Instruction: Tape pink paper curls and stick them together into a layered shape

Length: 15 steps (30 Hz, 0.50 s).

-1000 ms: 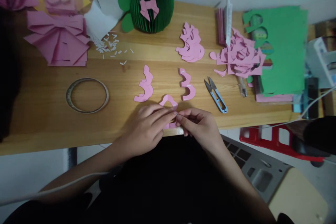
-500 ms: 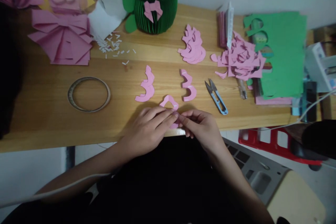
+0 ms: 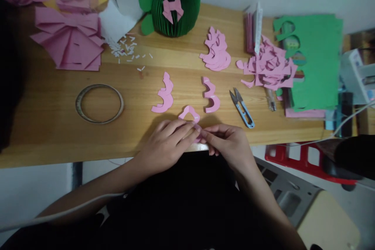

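Observation:
A wavy pink paper cutout (image 3: 190,111) lies at the table's front edge, its lower part hidden under my fingers. My left hand (image 3: 171,140) lies over it, fingers together and pressing it at the tips. From the other side, my right hand (image 3: 227,140) pinches the same cutout between thumb and fingers. The fingertips of both hands meet. Above them lie two more scalloped pink cutouts, a left one (image 3: 164,94) and a right one (image 3: 210,95) with small white strips on it. Blue-handled thread snips (image 3: 242,108) rest with blades apart beyond my right hand.
A nearly used-up tape roll (image 3: 120,103) lies left. Behind are white paper bits (image 3: 125,49), stacked pink cutouts (image 3: 216,52), a pink scrap heap (image 3: 271,64) and a green honeycomb-paper figure (image 3: 178,19). Green sheets (image 3: 319,62) lie right; folded pink paper (image 3: 67,39) lies back left.
My hands stay at the pink cutout, the fingertips shifting slightly. The whole view has moved a little; the things on the table stay in place.

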Each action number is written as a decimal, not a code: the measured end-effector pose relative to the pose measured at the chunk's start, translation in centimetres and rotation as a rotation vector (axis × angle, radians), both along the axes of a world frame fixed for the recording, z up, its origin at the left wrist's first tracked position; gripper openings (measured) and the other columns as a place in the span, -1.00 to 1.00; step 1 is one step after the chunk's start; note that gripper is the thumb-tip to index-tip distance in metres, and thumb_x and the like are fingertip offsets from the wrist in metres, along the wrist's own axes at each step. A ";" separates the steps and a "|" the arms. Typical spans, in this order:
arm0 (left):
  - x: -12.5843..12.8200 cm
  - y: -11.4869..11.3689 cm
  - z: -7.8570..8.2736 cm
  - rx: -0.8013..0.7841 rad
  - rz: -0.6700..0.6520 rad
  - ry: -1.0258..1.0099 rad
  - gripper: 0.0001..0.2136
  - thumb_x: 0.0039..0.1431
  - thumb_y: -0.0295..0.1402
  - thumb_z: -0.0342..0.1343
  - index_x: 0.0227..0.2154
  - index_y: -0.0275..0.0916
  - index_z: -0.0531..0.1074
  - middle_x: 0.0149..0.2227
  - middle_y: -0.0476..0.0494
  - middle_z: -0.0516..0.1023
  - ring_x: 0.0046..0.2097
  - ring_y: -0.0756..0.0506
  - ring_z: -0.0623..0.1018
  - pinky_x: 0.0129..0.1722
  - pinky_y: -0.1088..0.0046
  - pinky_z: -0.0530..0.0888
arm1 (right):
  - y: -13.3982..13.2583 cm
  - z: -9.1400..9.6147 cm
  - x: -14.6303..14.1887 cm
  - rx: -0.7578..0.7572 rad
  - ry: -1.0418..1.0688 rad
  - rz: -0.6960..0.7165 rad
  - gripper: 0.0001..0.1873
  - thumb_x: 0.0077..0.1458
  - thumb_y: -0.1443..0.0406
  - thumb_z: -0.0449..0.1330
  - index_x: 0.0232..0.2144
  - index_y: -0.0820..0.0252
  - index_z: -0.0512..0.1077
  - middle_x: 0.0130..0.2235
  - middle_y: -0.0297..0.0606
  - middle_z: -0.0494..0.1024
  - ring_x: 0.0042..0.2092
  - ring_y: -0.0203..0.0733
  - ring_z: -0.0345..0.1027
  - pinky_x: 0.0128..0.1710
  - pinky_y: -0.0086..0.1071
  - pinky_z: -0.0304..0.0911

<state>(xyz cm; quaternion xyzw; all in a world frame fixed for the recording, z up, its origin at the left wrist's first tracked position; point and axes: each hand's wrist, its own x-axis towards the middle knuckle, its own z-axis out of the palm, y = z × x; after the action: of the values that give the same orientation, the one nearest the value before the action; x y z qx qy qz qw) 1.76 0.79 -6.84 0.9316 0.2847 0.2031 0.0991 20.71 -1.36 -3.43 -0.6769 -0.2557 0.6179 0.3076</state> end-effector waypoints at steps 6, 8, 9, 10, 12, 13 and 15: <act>0.0 0.0 0.1 -0.005 0.007 -0.004 -0.69 0.29 -0.56 -0.05 0.03 -0.34 0.42 0.03 -0.17 0.58 0.02 -0.18 0.50 -0.11 0.26 0.41 | 0.1 0.0 0.1 -0.018 -0.005 0.002 -0.61 -0.32 0.06 0.48 -0.54 0.24 0.55 -0.57 -0.31 0.59 -0.70 -0.47 0.25 -0.75 -0.58 0.15; 0.0 0.1 0.1 -0.006 0.008 -0.011 -0.69 0.29 -0.56 -0.05 0.03 -0.34 0.43 0.03 -0.17 0.59 0.02 -0.18 0.50 -0.11 0.25 0.41 | 0.2 0.0 0.2 -0.023 0.002 0.016 -0.63 -0.28 0.07 0.47 -0.53 0.24 0.54 -0.57 -0.32 0.58 -0.69 -0.47 0.26 -0.74 -0.59 0.14; 0.0 0.1 0.0 -0.008 0.010 -0.015 -0.69 0.30 -0.56 -0.06 0.03 -0.34 0.43 0.03 -0.17 0.59 0.02 -0.18 0.50 -0.11 0.25 0.41 | 0.3 0.0 0.3 -0.023 0.008 0.026 -0.63 -0.26 0.07 0.46 -0.54 0.25 0.54 -0.58 -0.33 0.57 -0.69 -0.47 0.26 -0.74 -0.59 0.14; 0.0 0.1 0.0 -0.011 0.010 -0.017 -0.70 0.30 -0.56 -0.06 0.03 -0.33 0.43 0.03 -0.17 0.58 0.02 -0.18 0.50 -0.11 0.25 0.41 | 0.3 0.0 0.3 -0.023 0.016 0.035 -0.64 -0.24 0.08 0.46 -0.54 0.25 0.53 -0.59 -0.33 0.56 -0.69 -0.47 0.26 -0.74 -0.59 0.14; 0.0 0.1 0.0 -0.018 0.010 -0.014 -0.70 0.29 -0.56 -0.05 0.02 -0.31 0.44 0.03 -0.17 0.58 0.03 -0.18 0.50 -0.11 0.26 0.41 | 0.3 -0.1 0.4 -0.021 0.029 0.044 -0.66 -0.23 0.09 0.45 -0.55 0.25 0.53 -0.61 -0.35 0.54 -0.69 -0.47 0.25 -0.73 -0.59 0.14; 0.0 0.0 0.0 -0.020 0.010 -0.010 -0.70 0.29 -0.56 -0.05 0.02 -0.31 0.44 0.03 -0.17 0.59 0.03 -0.18 0.50 -0.11 0.26 0.41 | 0.3 -0.1 0.4 -0.018 0.033 0.043 -0.66 -0.23 0.10 0.45 -0.56 0.25 0.52 -0.61 -0.36 0.53 -0.69 -0.47 0.25 -0.73 -0.59 0.14; 0.0 0.0 0.0 -0.018 0.010 -0.007 -0.70 0.28 -0.56 -0.05 0.01 -0.31 0.44 0.02 -0.17 0.59 0.02 -0.17 0.50 -0.11 0.27 0.41 | 0.2 -0.2 0.5 -0.015 0.036 0.035 -0.68 -0.22 0.12 0.45 -0.55 0.25 0.52 -0.61 -0.37 0.53 -0.68 -0.48 0.25 -0.72 -0.59 0.15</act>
<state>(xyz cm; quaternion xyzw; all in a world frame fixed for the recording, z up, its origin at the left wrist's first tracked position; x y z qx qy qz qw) 1.79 0.79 -6.89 0.9285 0.2909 0.2043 0.1075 21.18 -1.16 -3.66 -0.6633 -0.2572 0.6372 0.2964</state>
